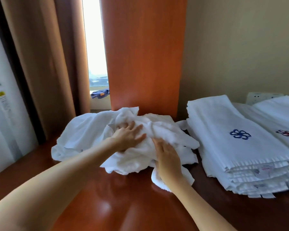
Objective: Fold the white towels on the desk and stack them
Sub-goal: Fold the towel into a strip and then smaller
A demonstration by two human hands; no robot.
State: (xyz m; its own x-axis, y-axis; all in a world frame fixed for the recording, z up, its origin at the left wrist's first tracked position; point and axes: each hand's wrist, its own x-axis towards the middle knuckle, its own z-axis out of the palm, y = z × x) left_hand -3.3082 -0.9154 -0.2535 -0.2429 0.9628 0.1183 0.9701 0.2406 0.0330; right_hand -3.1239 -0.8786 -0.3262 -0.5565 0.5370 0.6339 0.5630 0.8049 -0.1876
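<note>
Left grip (128,135) and right grip (168,157) lie flat, fingers straight, on the heap of crumpled white towels (83,130) — pinching nothing — so better find one towel's corners, draw it onto the counter (115,205) nearer than the grips, clear of the folded stack (223,130) to their right.

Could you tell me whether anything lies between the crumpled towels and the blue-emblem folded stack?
Nothing visible does: the left hand and right hand rest on the crumpled towels, and only bare desk separates them from the blue-emblem stack.
</note>
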